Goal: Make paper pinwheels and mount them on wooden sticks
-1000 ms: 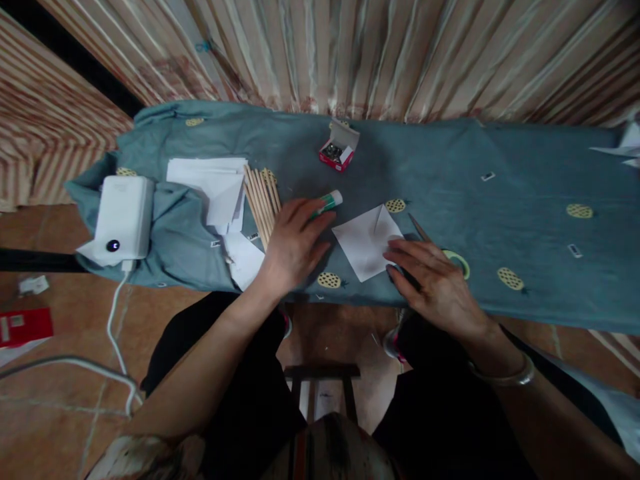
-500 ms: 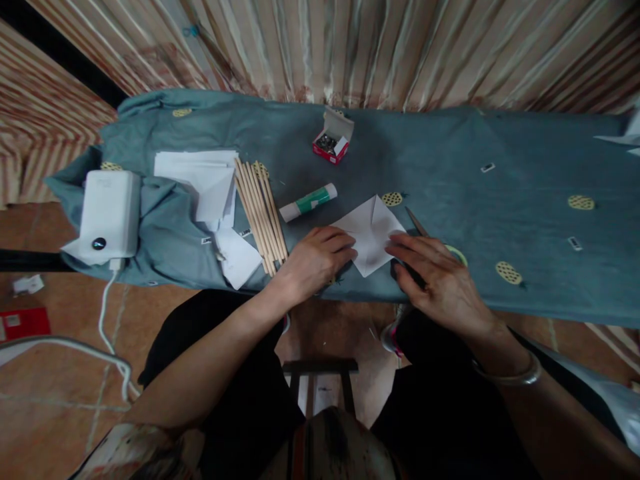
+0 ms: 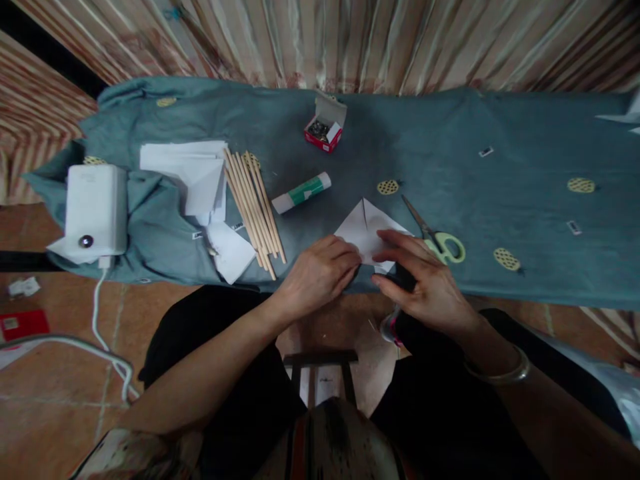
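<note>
A white folded sheet of paper point(image 3: 355, 223) lies near the table's front edge, with a slit or crease running down from its top corner. My left hand point(image 3: 323, 273) is closed at the paper's lower left edge, fingers together and fingertips on it. Over the paper's right side is my right hand point(image 3: 420, 277), its fingers spread and the thumb apart. The fingers partly hide the paper's lower edge, where a small flap shows. Just beyond the right hand lie scissors point(image 3: 440, 243) with light green handles. A glue stick point(image 3: 303, 192) rests beyond the left hand.
Several wooden sticks point(image 3: 254, 210) lie left of the glue stick, beside stacked white paper point(image 3: 185, 163) and a loose piece point(image 3: 230, 253). An opened red box point(image 3: 324, 127) of small metal pieces stands at the back. A white power bank point(image 3: 97, 207) with a cable sits far left.
My right hand has moved left over the paper, uncovering the scissors' handles. The paper's lower corner now looks folded. The whole view has shifted slightly.
</note>
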### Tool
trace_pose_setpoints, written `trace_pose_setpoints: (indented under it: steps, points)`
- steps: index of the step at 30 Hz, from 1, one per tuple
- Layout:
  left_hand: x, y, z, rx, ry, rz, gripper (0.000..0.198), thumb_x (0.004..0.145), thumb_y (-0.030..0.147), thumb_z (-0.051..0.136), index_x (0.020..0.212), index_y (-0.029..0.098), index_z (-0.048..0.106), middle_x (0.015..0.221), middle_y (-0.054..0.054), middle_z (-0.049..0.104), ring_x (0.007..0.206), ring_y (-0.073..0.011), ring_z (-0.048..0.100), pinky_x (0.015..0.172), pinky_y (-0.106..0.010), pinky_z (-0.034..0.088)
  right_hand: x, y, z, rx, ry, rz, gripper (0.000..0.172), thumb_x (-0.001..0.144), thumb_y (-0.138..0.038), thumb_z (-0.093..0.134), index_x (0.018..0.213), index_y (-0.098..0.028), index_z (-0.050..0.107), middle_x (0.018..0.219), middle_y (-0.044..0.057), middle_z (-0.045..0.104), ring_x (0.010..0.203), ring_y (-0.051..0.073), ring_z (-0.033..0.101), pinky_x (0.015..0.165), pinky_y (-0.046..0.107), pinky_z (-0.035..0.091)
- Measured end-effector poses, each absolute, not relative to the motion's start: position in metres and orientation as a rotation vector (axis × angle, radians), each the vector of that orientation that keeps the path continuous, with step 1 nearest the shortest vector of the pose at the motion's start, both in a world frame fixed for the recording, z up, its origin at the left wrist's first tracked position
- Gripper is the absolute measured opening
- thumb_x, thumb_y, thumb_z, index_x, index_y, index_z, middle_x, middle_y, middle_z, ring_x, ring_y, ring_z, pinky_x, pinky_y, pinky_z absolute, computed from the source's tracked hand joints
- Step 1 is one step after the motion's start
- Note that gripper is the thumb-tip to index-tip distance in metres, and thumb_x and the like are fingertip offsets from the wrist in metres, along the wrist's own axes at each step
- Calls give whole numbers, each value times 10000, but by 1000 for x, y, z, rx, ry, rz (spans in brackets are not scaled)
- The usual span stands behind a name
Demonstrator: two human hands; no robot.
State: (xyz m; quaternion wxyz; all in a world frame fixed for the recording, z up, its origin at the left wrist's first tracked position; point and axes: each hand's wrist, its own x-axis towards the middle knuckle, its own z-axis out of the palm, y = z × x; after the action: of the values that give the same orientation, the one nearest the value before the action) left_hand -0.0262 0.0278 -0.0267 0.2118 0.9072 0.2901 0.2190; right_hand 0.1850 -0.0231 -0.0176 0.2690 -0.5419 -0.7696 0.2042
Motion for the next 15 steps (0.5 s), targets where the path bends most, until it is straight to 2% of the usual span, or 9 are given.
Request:
trace_pose_setpoints:
  steps: [3, 9, 15]
  points:
    - [-26, 28, -29, 2486, 827, 623, 212, 975, 205, 475, 990, 135, 675, 997, -86, 705, 934, -197, 613, 840, -344, 538, 183, -20, -20, -1492, -1990, 553, 97, 900, -280, 591, 940, -251, 674, 1293, 77, 651, 1211, 284, 610, 1041, 517, 474]
    - [-25, 27, -31, 2412, 882, 696, 192, 967, 215, 508, 1058, 121, 649, 959, -88, 706, 912, -192, 640, 821, -344, 557, 178, -15, -22, -1526, -1918, 502, 79, 883, -250, 608, 844, -270, 674, 1284, 48, 652, 1165, 283, 627, 991, 505, 506]
    - [-25, 24, -32, 2372, 762, 760, 221, 966, 155, 498, 1140, 145, 633, 1028, -89, 705, 976, -177, 650, 857, -334, 566, 174, -14, -26, -1544, -1927, 444, 78, 870, -241, 612, 812, -236, 664, 1269, 87, 656, 1163, 296, 617, 964, 519, 508]
